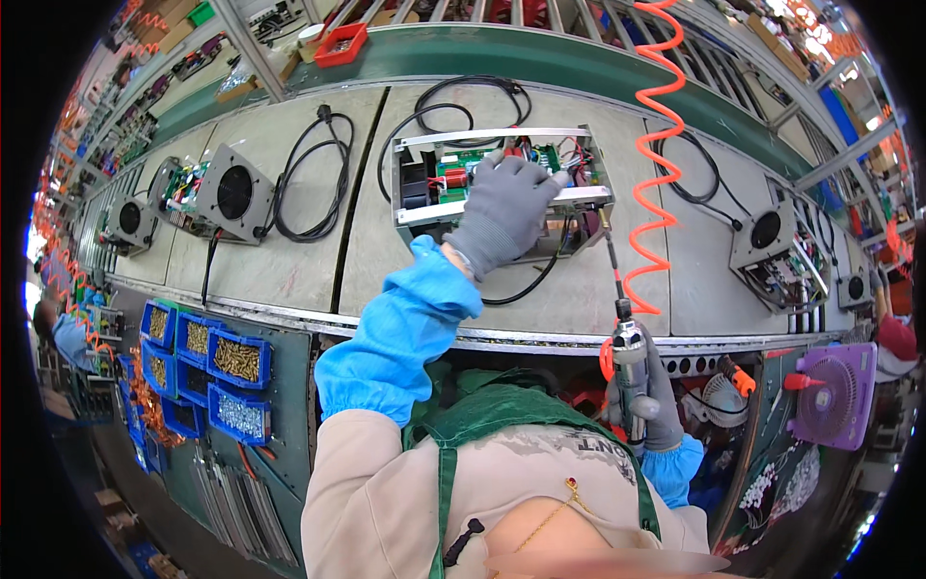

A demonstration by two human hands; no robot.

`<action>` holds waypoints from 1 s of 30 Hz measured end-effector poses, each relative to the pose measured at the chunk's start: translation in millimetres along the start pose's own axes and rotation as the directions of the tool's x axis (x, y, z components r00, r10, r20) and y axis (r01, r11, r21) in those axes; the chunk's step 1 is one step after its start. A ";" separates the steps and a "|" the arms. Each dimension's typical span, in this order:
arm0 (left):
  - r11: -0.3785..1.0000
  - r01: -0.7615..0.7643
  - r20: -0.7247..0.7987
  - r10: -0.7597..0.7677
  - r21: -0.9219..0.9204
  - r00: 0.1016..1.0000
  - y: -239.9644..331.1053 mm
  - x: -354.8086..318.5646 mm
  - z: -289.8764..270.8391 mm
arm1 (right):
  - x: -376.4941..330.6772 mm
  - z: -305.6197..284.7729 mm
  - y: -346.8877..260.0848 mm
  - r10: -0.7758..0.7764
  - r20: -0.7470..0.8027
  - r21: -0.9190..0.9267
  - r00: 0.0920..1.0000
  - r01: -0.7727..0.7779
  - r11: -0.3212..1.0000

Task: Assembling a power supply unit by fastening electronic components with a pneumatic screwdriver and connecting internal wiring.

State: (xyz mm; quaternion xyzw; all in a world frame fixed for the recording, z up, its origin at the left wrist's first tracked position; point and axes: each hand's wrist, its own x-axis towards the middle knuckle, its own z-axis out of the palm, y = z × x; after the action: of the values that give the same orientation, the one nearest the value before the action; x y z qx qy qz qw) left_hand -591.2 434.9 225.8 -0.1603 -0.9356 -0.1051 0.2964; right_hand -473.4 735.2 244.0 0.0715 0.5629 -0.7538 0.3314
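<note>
Far L, we're seeing blue bins [253,386] clustering below the counter [666,333]'s near edge: brass screws [241,359] are filling several, silvery fasteners [239,415] are filling the lower R one; a couple we're not making out. Grey metal strips [241,507] are lying just below. Up on the counter, units w/ fans [234,193] are standing, a black cord [324,113] looping beside. At the back, a red tray [340,44] is sitting on a ledge, contents too small to ID.

Mid-counter, an open metal unit [585,194] is lying w/ its green circuit board [548,154] showing. Our L hand [506,207], grey-gloved, is reaching over its front rail; fingers are bending down, tips partly hidden, so we can't tell if they're pinching anything. Dark lettering [596,446] is showing on our top, partly creased.

Our R hand [656,405], also gloved, is wrapping its fingers round a powered driver [630,357], bit pointing up at the unit's R front corner; can't tell if touching. Just R, an orange coiled hose [651,198] is hanging. Farther R, another unit [786,256] is standing on the counter; far R, a purple fan [834,396] is sitting lower down.
</note>
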 end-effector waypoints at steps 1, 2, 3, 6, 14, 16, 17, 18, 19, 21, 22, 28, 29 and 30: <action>1.000 0.016 0.068 -0.015 -0.014 0.998 -4.4 -1.5 3.7 | 0.8 4.1 -0.1 0.030 -0.002 -0.017 1.000 -0.030 0.999; 0.999 0.034 0.134 -0.031 -0.027 0.990 -5.9 -0.7 3.2 | 1.9 7.8 -0.1 0.039 0.016 -0.001 0.999 -0.039 0.999; 0.999 0.029 0.136 -0.024 -0.033 0.990 -6.0 0.0 1.2 | 3.8 9.6 0.2 0.037 0.008 0.003 0.999 -0.037 0.999; 0.992 0.093 0.155 -0.079 -0.080 0.985 -9.1 0.9 -10.1 | 10.9 13.6 1.5 0.084 0.087 -0.075 0.993 -0.077 0.994; 0.987 0.143 0.222 -0.125 -0.070 0.967 -31.7 -23.8 -35.2 | 14.7 22.6 10.4 0.106 0.154 -0.008 0.982 -0.106 0.994; 0.968 0.109 0.202 -0.063 -0.228 0.977 -35.4 -24.3 -26.7 | 16.8 29.5 10.0 0.125 0.173 -0.038 0.977 -0.120 0.992; 0.967 0.108 0.203 -0.061 -0.231 0.977 -35.2 -21.7 -25.1 | 17.9 32.6 10.4 0.124 0.170 -0.037 0.978 -0.120 0.992; 0.950 0.170 0.250 -0.103 -0.262 0.963 -34.2 -18.9 -23.6 | 18.8 35.2 11.1 0.117 0.169 -0.028 0.979 -0.114 0.993; 0.929 0.232 0.298 -0.143 -0.288 0.944 -33.8 -16.5 -22.6 | 19.1 37.0 11.8 0.109 0.169 -0.021 0.980 -0.107 0.994; 0.913 0.264 0.340 -0.152 -0.312 0.928 -34.8 -12.5 -25.1 | 19.7 38.9 14.3 0.107 0.166 -0.017 0.980 -0.106 0.994; 0.895 0.296 0.381 -0.159 -0.335 0.911 -35.9 -11.2 -26.2 | 19.9 39.8 15.3 0.105 0.162 -0.015 0.981 -0.104 0.994; 0.816 0.359 0.428 -0.155 -0.452 0.890 -43.3 -10.8 -25.1 | 19.8 47.2 19.2 0.103 0.146 -0.010 0.984 -0.103 0.995; 0.816 0.357 0.427 -0.151 -0.455 0.891 -42.7 -9.3 -25.7 | 20.1 48.6 19.8 0.101 0.142 -0.009 0.985 -0.101 0.995; 0.833 0.346 0.429 -0.147 -0.432 0.891 -41.3 -7.1 -27.0 | 20.6 50.0 20.7 0.098 0.124 -0.003 0.987 -0.099 0.995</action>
State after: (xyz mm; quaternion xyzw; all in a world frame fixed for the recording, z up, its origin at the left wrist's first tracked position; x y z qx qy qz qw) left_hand -586.6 387.0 239.1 -0.1239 -0.9286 -0.3473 0.0425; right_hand -463.9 678.7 235.3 0.0529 0.5357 -0.7404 0.4025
